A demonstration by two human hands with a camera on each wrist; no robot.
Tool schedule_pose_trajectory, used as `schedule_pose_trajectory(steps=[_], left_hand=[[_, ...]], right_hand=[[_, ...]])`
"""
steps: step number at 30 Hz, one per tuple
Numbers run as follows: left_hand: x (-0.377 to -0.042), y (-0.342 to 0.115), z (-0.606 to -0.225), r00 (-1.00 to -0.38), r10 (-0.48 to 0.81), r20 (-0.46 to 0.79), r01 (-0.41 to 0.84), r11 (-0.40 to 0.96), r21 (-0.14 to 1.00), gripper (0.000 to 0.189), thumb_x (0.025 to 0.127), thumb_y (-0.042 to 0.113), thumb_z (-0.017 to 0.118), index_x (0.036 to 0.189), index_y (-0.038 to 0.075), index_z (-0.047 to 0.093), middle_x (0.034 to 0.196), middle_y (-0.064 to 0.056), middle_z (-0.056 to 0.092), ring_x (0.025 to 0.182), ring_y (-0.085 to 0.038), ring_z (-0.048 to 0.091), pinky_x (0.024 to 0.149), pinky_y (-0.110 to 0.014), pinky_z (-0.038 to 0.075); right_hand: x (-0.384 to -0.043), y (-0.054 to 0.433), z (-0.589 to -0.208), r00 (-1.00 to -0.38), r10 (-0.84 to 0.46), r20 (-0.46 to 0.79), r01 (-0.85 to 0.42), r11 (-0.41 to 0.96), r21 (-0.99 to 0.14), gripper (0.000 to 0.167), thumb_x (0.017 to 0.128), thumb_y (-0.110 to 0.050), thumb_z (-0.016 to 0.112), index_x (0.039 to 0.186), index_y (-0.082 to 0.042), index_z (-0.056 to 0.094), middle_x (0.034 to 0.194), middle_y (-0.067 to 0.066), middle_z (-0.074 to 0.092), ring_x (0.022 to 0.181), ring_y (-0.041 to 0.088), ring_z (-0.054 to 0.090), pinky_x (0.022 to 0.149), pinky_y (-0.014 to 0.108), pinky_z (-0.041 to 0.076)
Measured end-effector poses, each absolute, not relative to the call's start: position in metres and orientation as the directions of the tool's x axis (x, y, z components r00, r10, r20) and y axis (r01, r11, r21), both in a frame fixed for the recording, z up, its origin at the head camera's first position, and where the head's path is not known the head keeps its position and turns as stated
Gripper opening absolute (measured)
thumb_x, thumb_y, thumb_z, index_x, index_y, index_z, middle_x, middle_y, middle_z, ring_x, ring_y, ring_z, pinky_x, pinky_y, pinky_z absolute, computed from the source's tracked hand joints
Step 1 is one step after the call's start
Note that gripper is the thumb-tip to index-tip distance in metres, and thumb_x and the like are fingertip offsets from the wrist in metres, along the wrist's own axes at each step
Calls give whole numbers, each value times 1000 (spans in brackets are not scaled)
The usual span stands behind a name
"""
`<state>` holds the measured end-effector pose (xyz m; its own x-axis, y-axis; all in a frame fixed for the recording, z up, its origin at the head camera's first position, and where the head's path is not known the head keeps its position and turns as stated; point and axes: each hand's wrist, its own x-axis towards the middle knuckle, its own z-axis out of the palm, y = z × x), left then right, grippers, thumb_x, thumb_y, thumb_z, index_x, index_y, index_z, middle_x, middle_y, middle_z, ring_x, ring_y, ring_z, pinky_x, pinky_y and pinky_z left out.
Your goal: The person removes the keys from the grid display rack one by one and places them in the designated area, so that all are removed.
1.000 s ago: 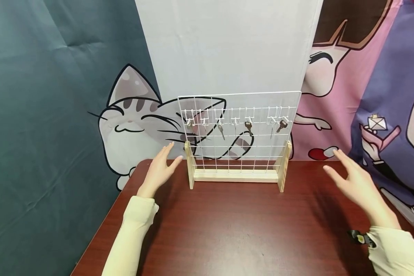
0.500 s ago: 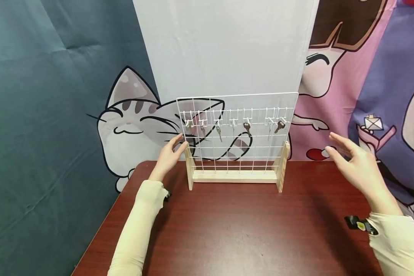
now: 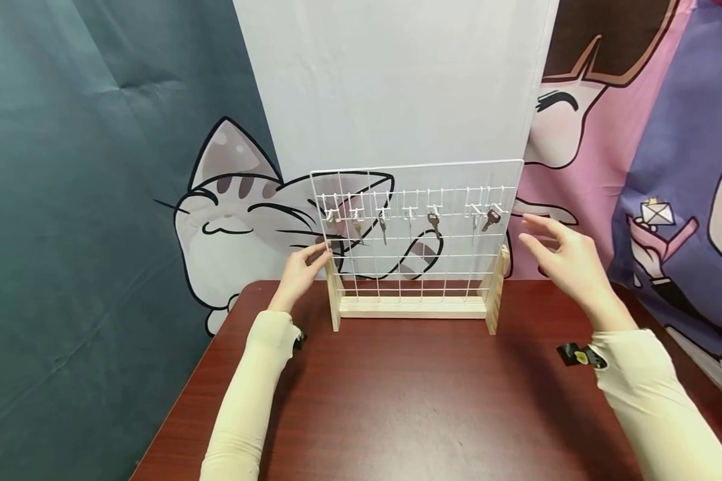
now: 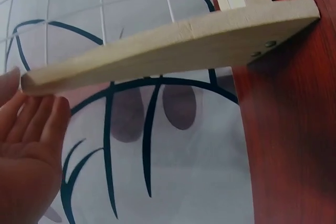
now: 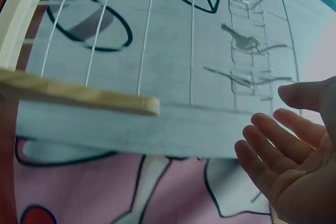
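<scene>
A white wire grid rack (image 3: 421, 256) on a wooden stand (image 3: 412, 307) stands upright on the table, with several keys on its white hooks. Among them are a dark key (image 3: 434, 222) near the middle and another key (image 3: 491, 219) at the right end. My left hand (image 3: 299, 272) holds the top of the left wooden post (image 4: 157, 51) between thumb and fingers. Off the rack's right side, my right hand (image 3: 568, 267) is raised with loosely bent fingers. Nothing lies in it, and in the right wrist view its thumb (image 5: 302, 95) is apart from the grid.
The dark red tabletop (image 3: 391, 394) stretches in front of the rack. Behind hang a white cloth (image 3: 397, 80), a teal cloth (image 3: 96, 234) and a pink and purple printed cloth (image 3: 638, 133).
My left hand has moved right and reached the left post, its thumb and fingers drawing together. The right hand has moved left toward the rack's right side. The rack stays in place.
</scene>
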<state>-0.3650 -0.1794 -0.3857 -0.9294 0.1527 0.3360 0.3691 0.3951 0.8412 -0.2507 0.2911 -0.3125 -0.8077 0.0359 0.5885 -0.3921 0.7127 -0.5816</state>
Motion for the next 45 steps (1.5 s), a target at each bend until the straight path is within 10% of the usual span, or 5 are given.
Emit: schedule_pose_trajectory(steps=[16,25,38,45], left_hand=[[-369,-183,-387,-934,132,333,356,439,825,38,98,28,70,130,10,70,118,-12,73,117,-26,65,102,-44,49],[-366,-179,-390,-939,128,320,343,436,832,39,98,28,70,132,9,68,123,-11,71,120,-26,64,104,-43,48],[-373,-180,-390,-931,142,335,364,415,834,40,98,28,70,133,8,68,123,-13,71,118,-26,65,103,-41,49],[-372,-184,-390,-934,148,327,358,438,825,42,98,29,69,134,8,66,126,-13,69,121,-26,63,104,-42,48]], right_hand=[[-298,270,-322,-844,116,523,-348,624,-700,44,96,-40,70,126,-7,69,119,14,71,87,-18,54,78,8,43],[-303,269,-323,-892,131,433,-347,416,-841,45,95,-34,72,127,-2,68,96,-27,69,89,-10,63,80,10,48],[-299,268,-321,-910,93,403,-407,-27,-913,22,94,-3,70,116,-8,71,85,-8,73,76,3,71,72,16,56],[-293,270,-320,-908,78,412,-416,-40,-908,20,95,-5,70,115,-4,71,88,-6,74,77,6,71,73,17,56]])
